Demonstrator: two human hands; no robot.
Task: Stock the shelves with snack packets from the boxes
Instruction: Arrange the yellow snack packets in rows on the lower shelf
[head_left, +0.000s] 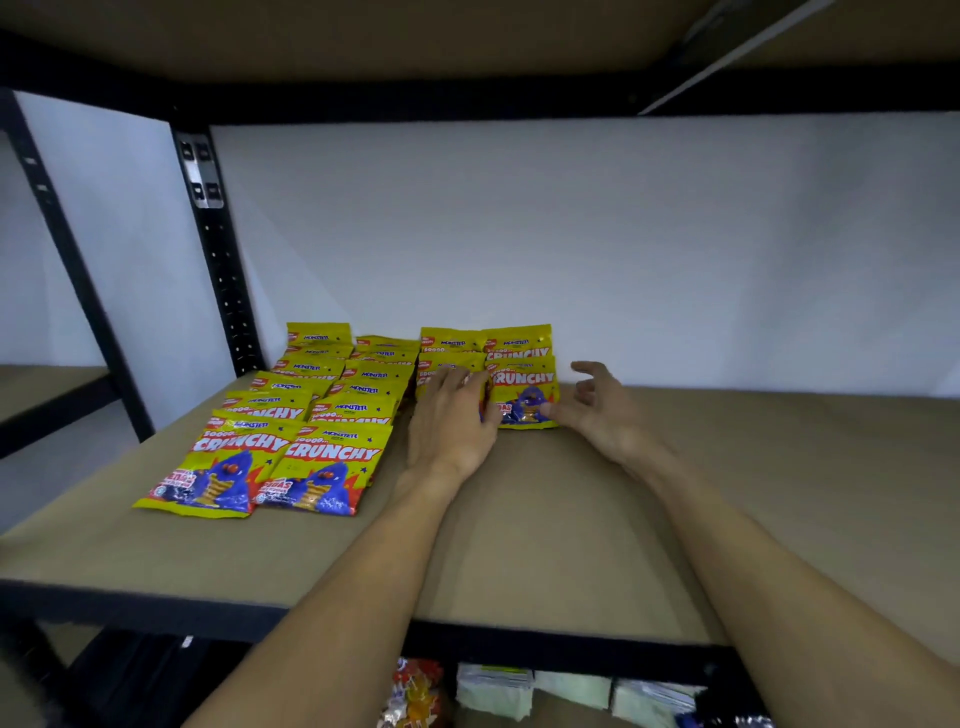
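Yellow snack packets with a purple monster and "CRUNCHY" in red lie in overlapping rows on the brown shelf board (519, 519). Two long rows (291, 431) run from the back towards the front left. Two short rows sit at the back middle. My left hand (452, 415) lies flat with straight fingers on the front packet of the third row, hiding most of it. My right hand (592, 405) is beside the front packet of the fourth row (524, 389); its thumb touches that packet's lower right corner and its fingers are loosely spread above.
A black metal upright (218, 249) stands at the back left against a white wall. The shelf above (467, 36) is close overhead. Below the front edge (519, 644), more packets (415, 691) and pale packs (571, 691) lie on the lower level.
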